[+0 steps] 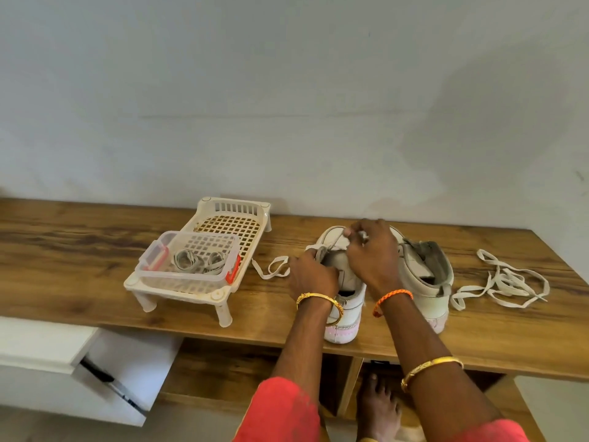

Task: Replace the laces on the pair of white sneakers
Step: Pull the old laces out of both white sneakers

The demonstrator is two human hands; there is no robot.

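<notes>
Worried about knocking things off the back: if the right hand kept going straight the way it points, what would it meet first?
Probably the toe of the sneaker the right hand works over, then bare table and the wall. Depth is unclear.

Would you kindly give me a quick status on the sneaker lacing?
Both hands, left hand and right hand, pinching lace on left sneaker. Right sneaker unlaced. Loose lace beside it. Nothing blocking.

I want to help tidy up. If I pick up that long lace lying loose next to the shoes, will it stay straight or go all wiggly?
Probably wiggly. The loose lace lies in soft loops and curls on the wooden table, so it likely droops from wherever you pinch it. It looks flat and thin, so it should feel very light. Its ends may trail and snag on the right sneaker close by.
</notes>
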